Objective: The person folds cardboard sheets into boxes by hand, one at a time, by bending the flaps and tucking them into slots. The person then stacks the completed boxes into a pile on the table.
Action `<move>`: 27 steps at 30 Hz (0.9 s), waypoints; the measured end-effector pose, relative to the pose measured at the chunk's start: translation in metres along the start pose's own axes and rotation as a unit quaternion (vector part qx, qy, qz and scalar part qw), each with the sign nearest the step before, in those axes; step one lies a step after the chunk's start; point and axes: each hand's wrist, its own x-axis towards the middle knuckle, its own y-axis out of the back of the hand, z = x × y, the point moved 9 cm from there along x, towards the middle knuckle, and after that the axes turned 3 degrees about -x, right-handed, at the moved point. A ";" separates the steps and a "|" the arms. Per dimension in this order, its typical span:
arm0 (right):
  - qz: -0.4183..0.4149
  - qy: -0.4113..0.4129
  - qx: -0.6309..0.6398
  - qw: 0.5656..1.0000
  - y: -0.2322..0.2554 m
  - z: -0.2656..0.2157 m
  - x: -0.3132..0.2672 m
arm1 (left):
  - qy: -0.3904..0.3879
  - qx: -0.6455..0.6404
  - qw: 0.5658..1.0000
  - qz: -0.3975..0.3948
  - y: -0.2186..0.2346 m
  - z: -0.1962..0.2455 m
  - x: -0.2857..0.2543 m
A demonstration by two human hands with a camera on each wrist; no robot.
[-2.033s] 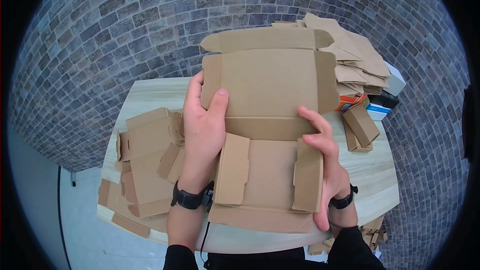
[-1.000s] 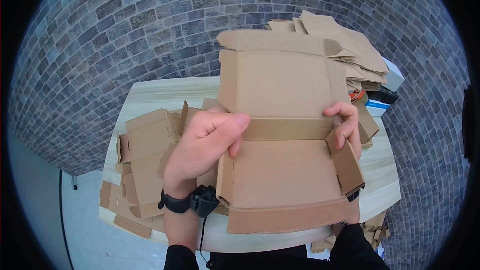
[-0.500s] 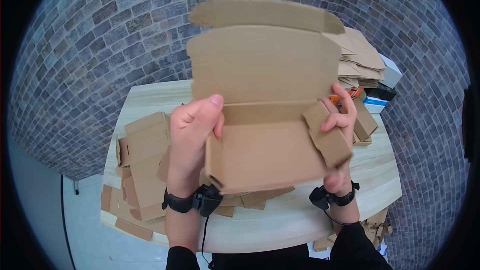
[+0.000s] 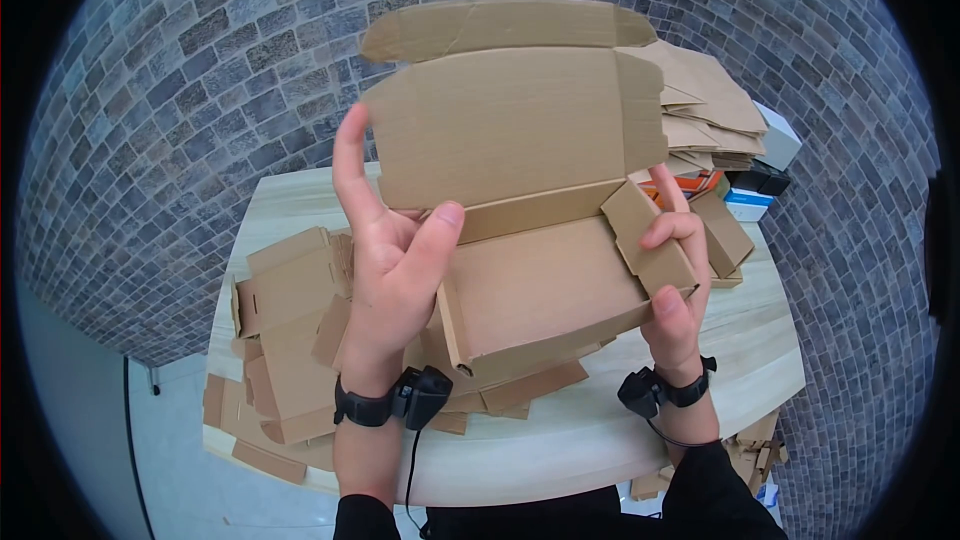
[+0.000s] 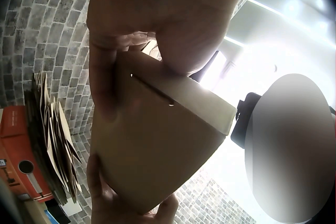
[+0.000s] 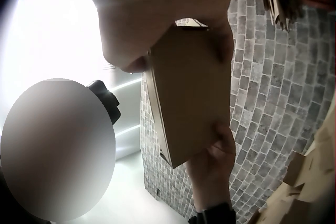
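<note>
Both hands hold a brown cardboard box (image 4: 550, 280) up over the table, its lid (image 4: 500, 130) standing back with a front tuck flap along the top. My left hand (image 4: 385, 280) grips the left side, thumb at the rear corner by the hinge and index finger raised along the lid's left edge. On the right side my right hand (image 4: 675, 335) holds the folded-in side flap (image 4: 645, 240), fingers on the flap and thumb at the front corner. The underside (image 5: 157, 140) with a slit shows in the left wrist view; the right wrist view shows the box's outer face (image 6: 191, 87).
Flat cardboard blanks (image 4: 295, 330) lie at the table's left, with more pieces (image 4: 535, 387) under the box. A stack of brown cardboard sheets (image 4: 710, 100) rises at the back right over small cartons. Two narrow boxes (image 4: 720, 230) lie nearby. A brick-patterned wall (image 4: 250, 70) stands behind.
My left hand has gone from the lid's lower left edge to the box's left side. The box has tilted, its front panel now nearer upright. My right thumb has come onto the front corner.
</note>
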 end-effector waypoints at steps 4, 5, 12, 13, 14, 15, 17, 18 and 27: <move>0.037 0.025 0.044 0.998 -0.002 -0.001 0.001 | -0.018 0.009 0.999 0.037 0.008 -0.008 -0.002; 0.050 0.040 0.054 0.997 -0.001 -0.003 0.001 | -0.018 0.009 0.999 0.037 0.014 -0.009 -0.003; 0.044 -0.007 0.032 0.998 0.003 0.000 0.000 | 0.046 0.033 0.996 -0.073 0.005 -0.016 0.000; 0.047 -0.023 0.018 0.998 0.007 0.009 -0.004 | 0.061 0.023 0.995 -0.078 0.002 -0.013 0.000; 0.047 -0.004 0.014 0.999 0.007 0.008 -0.004 | 0.077 0.014 0.994 -0.082 0.001 -0.012 -0.001; 0.037 0.013 0.002 0.999 0.004 0.001 -0.002 | 0.055 0.061 0.992 -0.096 0.004 -0.011 0.000; 0.028 0.040 0.009 0.999 -0.002 -0.003 0.000 | 0.052 0.173 0.978 -0.103 0.009 -0.013 -0.003; 0.028 0.040 0.010 0.999 -0.002 -0.004 -0.001 | 0.052 0.173 0.978 -0.103 0.008 -0.012 -0.003; 0.011 0.029 -0.096 0.995 0.008 0.003 -0.002 | 0.039 0.095 0.981 -0.164 -0.009 -0.008 -0.006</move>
